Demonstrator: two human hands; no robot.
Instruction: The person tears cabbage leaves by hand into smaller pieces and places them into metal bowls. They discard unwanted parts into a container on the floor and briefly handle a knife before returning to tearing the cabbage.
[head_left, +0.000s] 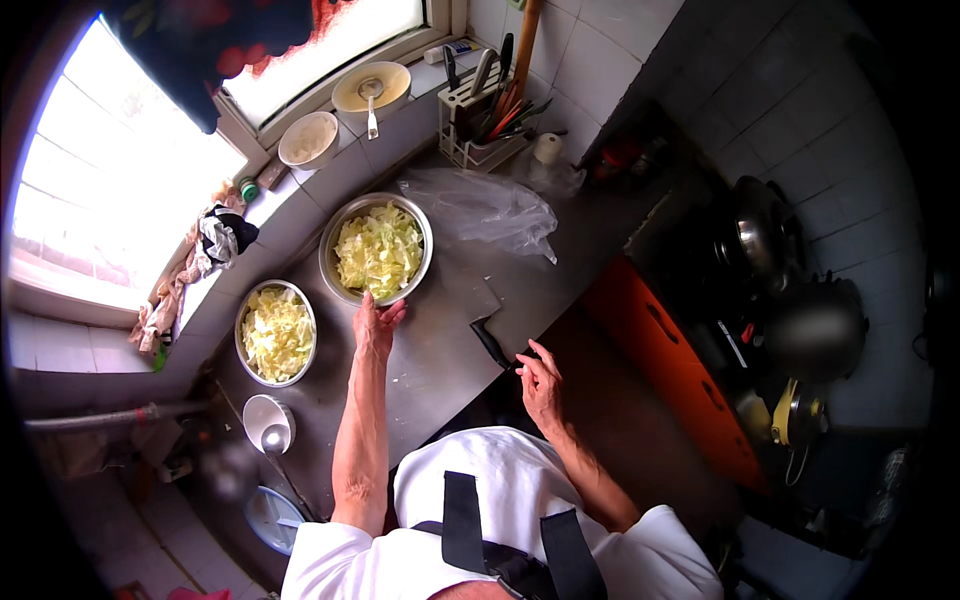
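My left hand (375, 322) is at the near rim of a round metal bowl (428, 247), thumb at the edge and fingers against the outer side. Chopped cabbage (379, 251) fills that bowl. A second metal bowl (314, 352), to its left, also holds chopped cabbage (277, 335). My right hand (541, 384) hangs off the counter's front edge, fingers apart and holding nothing. Just left of it lies a kitchen knife with a black handle (491, 345); its handle reaches the counter edge and its wide grey blade blends into the metal surface.
A clear plastic bag (487, 214) lies behind the knife. A knife rack (480, 120) stands in the corner. Two bowls, one with a spoon (372, 116), sit on the sill. A white bowl (262, 416) and ladle (276, 442) are at left. Orange cabinets (660, 352) and a wok (814, 330) are at right.
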